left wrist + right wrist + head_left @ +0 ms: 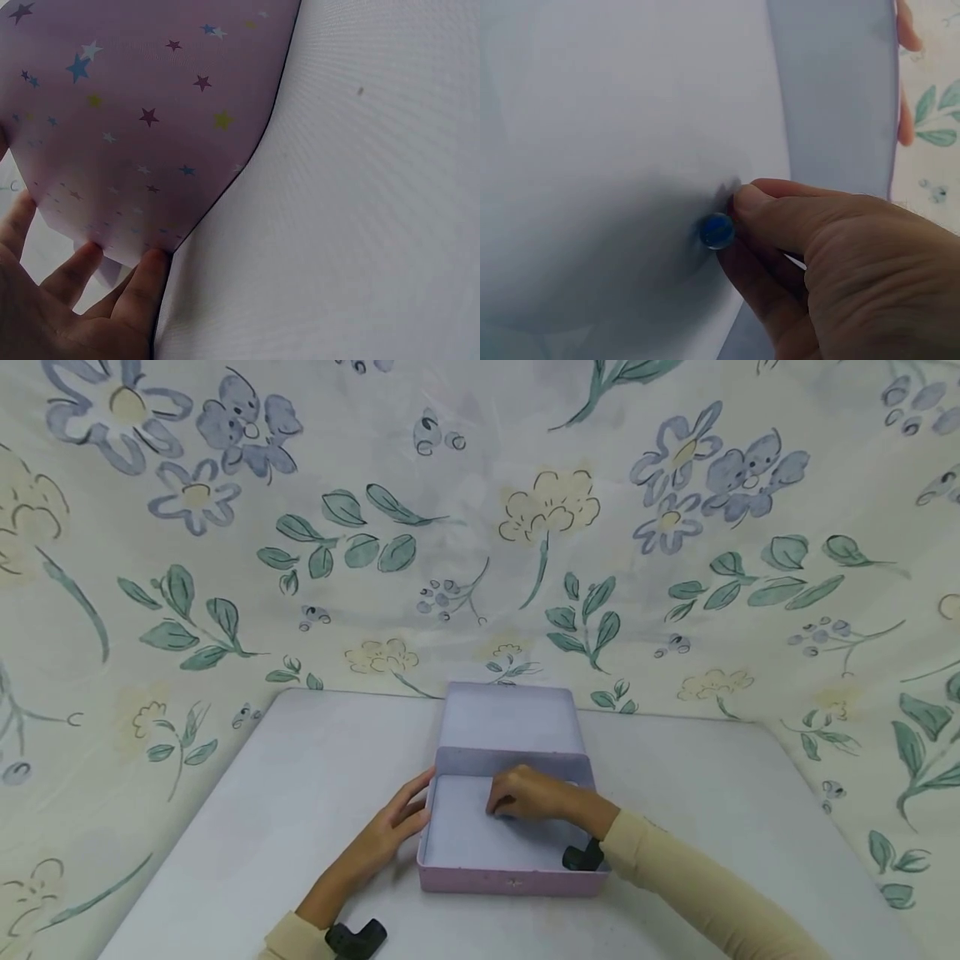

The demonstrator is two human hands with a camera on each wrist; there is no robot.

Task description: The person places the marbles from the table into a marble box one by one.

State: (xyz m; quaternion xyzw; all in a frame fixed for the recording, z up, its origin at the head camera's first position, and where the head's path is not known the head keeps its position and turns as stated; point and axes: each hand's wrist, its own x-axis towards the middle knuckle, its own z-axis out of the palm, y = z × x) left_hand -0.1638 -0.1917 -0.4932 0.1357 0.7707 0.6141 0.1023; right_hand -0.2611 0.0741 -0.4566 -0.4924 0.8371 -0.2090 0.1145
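An open lilac-pink box [514,882], with a pale inside and star prints on its outer wall, stands with its lid [512,718] raised at the back. My left hand [382,837] rests its fingertips against the box's left side. In the left wrist view, its spread fingers [141,292] touch the starred wall [150,142]. Over the box floor, my right hand [532,795] reaches inside. The right wrist view shows its thumb and fingers pinching a small, round, glassy blue marble [718,231] low near the floor. In the head view those fingers hide most of the marble.
The box stands on a white table [330,760]. Behind and at both sides hangs a floral cloth [465,527]. Black wrist devices [357,938] are on both wrists, the right one [582,857] above the box's front right corner.
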